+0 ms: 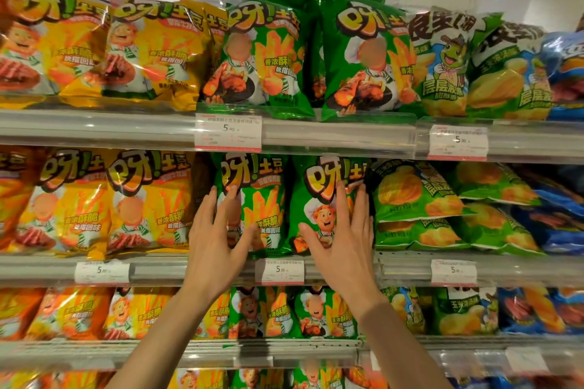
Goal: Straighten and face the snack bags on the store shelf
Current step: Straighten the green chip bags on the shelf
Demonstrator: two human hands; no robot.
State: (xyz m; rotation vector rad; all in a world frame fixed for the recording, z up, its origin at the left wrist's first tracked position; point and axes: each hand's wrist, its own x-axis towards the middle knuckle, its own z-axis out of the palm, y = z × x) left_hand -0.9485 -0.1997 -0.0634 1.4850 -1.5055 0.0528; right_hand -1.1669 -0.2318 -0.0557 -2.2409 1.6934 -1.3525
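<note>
Two green snack bags stand side by side on the middle shelf (177,265). My left hand (218,240) lies with straight, spread fingers on the front of the left green bag (262,196). My right hand (343,237) presses flat against the right green bag (316,186), fingers pointing up along its right edge. Both bags stand upright and face forward; the right one leans slightly. Neither hand grips anything.
Yellow bags (148,199) fill the shelf to the left, and light green chip bags (420,199) lie stacked flat to the right, with blue bags (556,218) beyond. More green bags (262,57) stand on the shelf above. Price tags (279,270) hang along the shelf rails.
</note>
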